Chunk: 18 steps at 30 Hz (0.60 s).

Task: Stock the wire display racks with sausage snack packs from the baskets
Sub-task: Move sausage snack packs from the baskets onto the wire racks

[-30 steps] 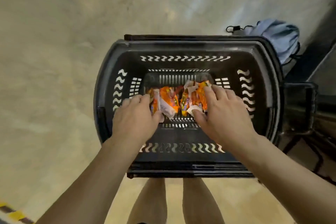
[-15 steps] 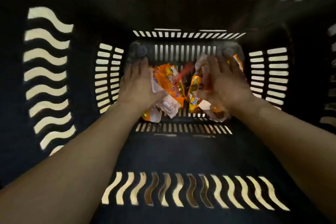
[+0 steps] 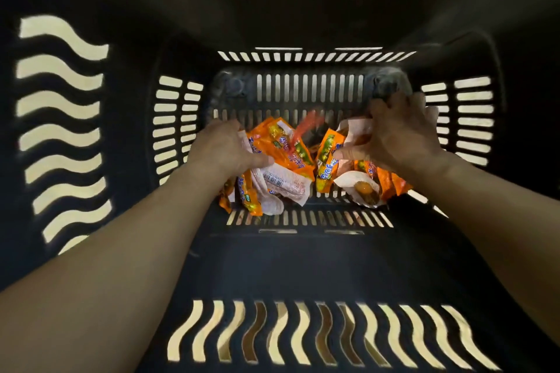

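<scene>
Fingers of both hands curled round orange sausage packs: left hand (image 3: pixel 222 148) grips left bunch (image 3: pixel 281 166), right hand (image 3: pixel 400 133) grips right bunch (image 3: pixel 328 160); both bunches low inside black basket (image 3: pixel 303 263), over slotted floor, toward far wall

Light: dim inside the basket (image 3: pixel 303 266); bright glow through its wall slots.
Blur: red wrapper (image 3: pixel 306 127) smeared.
Edges: slots bend, wide-angle.

One basket (image 3: pixel 272 266), two hands (image 3: pixel 222 148) (image 3: pixel 400 133), snack packs (image 3: pixel 291 157) too jumbled to count.
</scene>
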Motion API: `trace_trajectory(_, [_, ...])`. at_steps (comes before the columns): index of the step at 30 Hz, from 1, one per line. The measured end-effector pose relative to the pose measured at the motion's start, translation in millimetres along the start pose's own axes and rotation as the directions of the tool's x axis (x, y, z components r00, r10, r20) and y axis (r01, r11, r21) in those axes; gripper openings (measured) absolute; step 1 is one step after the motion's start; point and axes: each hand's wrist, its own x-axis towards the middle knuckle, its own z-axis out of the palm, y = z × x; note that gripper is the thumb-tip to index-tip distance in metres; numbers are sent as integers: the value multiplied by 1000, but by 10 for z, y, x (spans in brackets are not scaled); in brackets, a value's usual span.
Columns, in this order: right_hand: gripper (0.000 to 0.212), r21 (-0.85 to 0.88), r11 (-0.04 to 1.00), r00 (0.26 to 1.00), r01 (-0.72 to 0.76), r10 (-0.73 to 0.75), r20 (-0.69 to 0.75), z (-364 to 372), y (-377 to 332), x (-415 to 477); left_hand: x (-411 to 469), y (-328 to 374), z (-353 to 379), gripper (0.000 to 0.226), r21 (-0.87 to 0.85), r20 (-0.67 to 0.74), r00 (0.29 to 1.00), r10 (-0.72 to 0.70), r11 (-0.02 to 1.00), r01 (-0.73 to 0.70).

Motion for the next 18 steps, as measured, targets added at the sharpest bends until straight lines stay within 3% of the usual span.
trace_trajectory(3, [97, 18, 999, 999, 34, -34, 3, 19, 23, -29, -49, -9, -28, 94, -17, 31, 999, -30, 999, 31])
trace_trajectory(7, [100, 145, 988, 996, 60, -69, 60, 63, 61, -49, -138, -57, 49, 91, -89, 63, 998, -30, 995, 35])
trace_trajectory(10, [78, 200, 979, 991, 42, -67, 119, 27, 83, -138, -217, -93, 93, 83, -104, 75, 997, -11, 994, 19])
trace_trajectory(14, [90, 267, 962, 979, 60, -108, 170, 35, 89, -203, -268, -130, 104, 77, -147, 74, 997, -9, 989, 20])
trace_trajectory(18, [79, 276, 960, 975, 42, -99, 197, 74, 78, -207, -324, -109, 75, 84, -197, 107, 994, -22, 979, 43])
